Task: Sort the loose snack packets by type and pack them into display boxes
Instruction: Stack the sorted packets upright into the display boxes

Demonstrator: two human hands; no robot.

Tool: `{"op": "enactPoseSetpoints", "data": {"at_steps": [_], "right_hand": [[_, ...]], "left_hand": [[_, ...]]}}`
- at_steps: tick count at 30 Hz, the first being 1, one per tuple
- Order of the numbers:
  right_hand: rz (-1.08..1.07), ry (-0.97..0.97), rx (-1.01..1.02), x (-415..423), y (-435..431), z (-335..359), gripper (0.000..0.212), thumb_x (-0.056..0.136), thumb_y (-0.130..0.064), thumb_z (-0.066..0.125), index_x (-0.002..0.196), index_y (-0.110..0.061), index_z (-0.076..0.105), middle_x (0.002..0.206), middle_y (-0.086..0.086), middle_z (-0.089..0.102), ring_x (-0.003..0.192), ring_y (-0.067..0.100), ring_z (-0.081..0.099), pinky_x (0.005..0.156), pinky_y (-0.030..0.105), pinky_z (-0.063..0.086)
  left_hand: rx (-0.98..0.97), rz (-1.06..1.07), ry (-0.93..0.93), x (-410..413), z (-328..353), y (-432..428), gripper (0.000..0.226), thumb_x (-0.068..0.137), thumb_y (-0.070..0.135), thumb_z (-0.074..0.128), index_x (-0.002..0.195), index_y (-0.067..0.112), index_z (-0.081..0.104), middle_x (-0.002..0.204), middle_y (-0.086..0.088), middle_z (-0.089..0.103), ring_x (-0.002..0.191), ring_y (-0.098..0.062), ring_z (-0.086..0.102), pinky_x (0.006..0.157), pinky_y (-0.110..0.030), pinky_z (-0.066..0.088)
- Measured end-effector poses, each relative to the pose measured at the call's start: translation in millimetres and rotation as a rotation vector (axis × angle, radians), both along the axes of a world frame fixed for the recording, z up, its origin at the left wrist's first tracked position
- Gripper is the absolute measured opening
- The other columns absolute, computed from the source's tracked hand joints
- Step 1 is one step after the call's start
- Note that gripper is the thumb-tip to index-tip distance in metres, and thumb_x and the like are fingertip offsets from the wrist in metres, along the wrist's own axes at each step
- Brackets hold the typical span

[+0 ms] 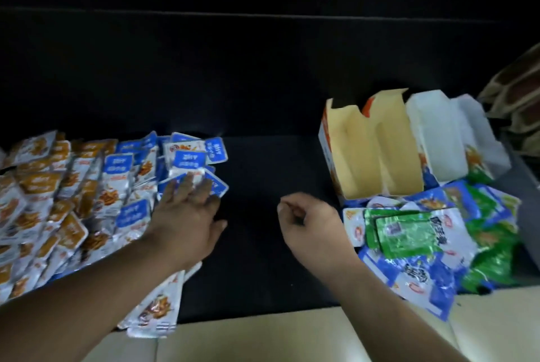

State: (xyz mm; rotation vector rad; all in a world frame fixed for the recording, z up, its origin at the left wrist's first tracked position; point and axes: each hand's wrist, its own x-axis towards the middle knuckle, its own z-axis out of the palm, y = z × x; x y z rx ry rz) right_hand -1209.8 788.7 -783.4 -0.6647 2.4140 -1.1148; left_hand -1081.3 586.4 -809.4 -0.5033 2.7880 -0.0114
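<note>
Left grip: the left hand (187, 212) lies flat with its fingers (191, 183) straight and slightly spread. The fingertips rest on top of the blue packets (187, 157), and nothing is curled round or pinched.
Right grip: the right hand (306, 221) hangs above the bare middle of the dark surface (254, 174). Its fingers are curled in toward the palm with the thumb against them, and nothing shows between them.
Blue packets: a loose, overlapping cluster at 12 o'clock of the left hand, at the right-hand edge of the big pile.
Orange packets (38, 186): these fill the rest of that pile toward 9 o'clock of the left hand. They are stacked on edge and leaning, and they touch the blue ones.
Stray packets (155, 312): a few white ones with orange print lie under the left forearm at 6 o'clock, hanging over the near edge of the surface.
Mixed heap (423, 274): blue and green packets are jumbled together at 3 o'clock of the right hand, just beside the wrist. A green packet (403, 233) lies on top.
Yellow-lined box (371, 151): stands open at 1 o'clock of the right hand with its flaps raised. It touches the far side of the heap, and no packets are visible inside.
White-lined box (438, 139): stands open against the right side of the yellow-lined one.
Brown striped thing (517, 98): at the far right edge, too blurred to identify.
Pale ledge (263, 338): runs along the bottom at 6 o'clock.
</note>
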Motion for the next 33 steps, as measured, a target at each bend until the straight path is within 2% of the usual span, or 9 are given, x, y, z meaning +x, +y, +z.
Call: {"op": "enactPoseSetpoints", "data": {"at_steps": [3,6,10,14,17,19,27,30,33], "right_hand": [[-0.065,0.0,-0.041,-10.3,24.4,0.6,0.012,0.094,-0.034,0.061,0.095,-0.024,0.068,0.079,-0.008,0.071,0.079,0.014,0.068,0.074,0.04,0.056],[-0.133,0.011,-0.028,-23.2,63.2,5.5,0.023,0.09,-0.042,0.057,0.089,-0.021,0.067,0.072,-0.005,0.069,0.072,0.018,0.066,0.069,0.04,0.055],[-0.32,0.1,0.138,-54.0,129.6,15.4,0.019,0.089,-0.042,0.063,0.087,-0.025,0.07,0.083,-0.006,0.068,0.08,0.021,0.065,0.07,0.04,0.055],[-0.611,0.385,0.19,-70.8,187.5,2.9,0.03,0.079,-0.017,0.08,0.107,-0.013,0.069,0.115,0.013,0.057,0.107,0.04,0.053,0.09,0.048,0.046],[-0.678,0.159,0.118,-76.9,205.1,-8.1,0.036,0.083,-0.017,0.075,0.118,-0.017,0.063,0.126,0.01,0.057,0.117,0.037,0.052,0.097,0.047,0.046],[-0.663,0.004,0.008,-77.7,206.3,-12.5,0.032,0.087,-0.018,0.07,0.118,-0.025,0.062,0.121,0.002,0.062,0.112,0.028,0.06,0.092,0.045,0.052],[-0.756,0.082,-0.072,-74.8,209.9,-2.3,0.031,0.089,-0.018,0.073,0.118,-0.024,0.063,0.116,-0.006,0.055,0.115,0.018,0.057,0.096,0.045,0.05],[-0.779,-0.05,-0.141,-73.1,199.8,10.0,0.005,0.09,-0.023,0.073,0.089,-0.024,0.068,0.088,-0.009,0.069,0.083,0.009,0.066,0.084,0.048,0.057],[-0.778,-0.269,-0.254,-68.3,185.7,22.5,0.02,0.092,-0.036,0.073,0.079,-0.022,0.072,0.076,-0.006,0.074,0.081,0.019,0.073,0.085,0.055,0.059]], "left_hand": [[-0.004,-0.104,0.1,-18.2,1.0,15.9,0.05,0.078,0.041,0.076,0.118,0.012,0.075,0.142,-0.018,0.061,0.133,-0.046,0.055,0.103,-0.061,0.05],[0.337,-0.17,0.151,-60.6,24.6,68.8,0.043,0.089,0.045,0.059,0.125,0.026,0.07,0.143,0.002,0.059,0.132,-0.023,0.057,0.106,-0.042,0.052],[0.622,-0.198,0.272,-118.6,39.1,152.4,0.026,0.09,0.041,0.057,0.105,0.026,0.071,0.107,0.011,0.063,0.099,-0.015,0.063,0.082,-0.038,0.056],[0.454,-0.37,0.43,-158.6,32.5,210.1,0.041,0.088,0.035,0.067,0.126,0.019,0.067,0.137,0.0,0.06,0.121,-0.025,0.059,0.093,-0.039,0.056],[0.384,-0.324,0.268,-178.4,19.0,239.2,0.078,0.089,0.048,0.07,0.155,0.025,0.036,0.157,0.003,0.042,0.142,-0.023,0.038,0.114,-0.04,0.038],[0.268,-0.284,0.232,-184.1,10.4,248.1,0.088,0.087,0.05,0.072,0.158,0.025,0.027,0.153,0.003,0.043,0.139,-0.024,0.037,0.114,-0.039,0.035],[0.195,-0.282,0.477,-187.4,1.9,238.1,0.085,0.067,0.043,0.09,0.142,0.025,0.052,0.112,0.003,0.058,0.101,-0.024,0.058,0.083,-0.039,0.047],[0.279,-0.269,0.45,-190.0,12.9,226.5,0.076,0.08,0.036,0.083,0.148,0.028,0.048,0.119,0.003,0.054,0.107,-0.024,0.058,0.09,-0.039,0.05],[0.637,-0.133,0.465,-186.7,28.7,224.6,0.057,0.088,0.022,0.076,0.139,0.034,0.053,0.126,0.009,0.06,0.111,-0.017,0.062,0.093,-0.033,0.052]]}}
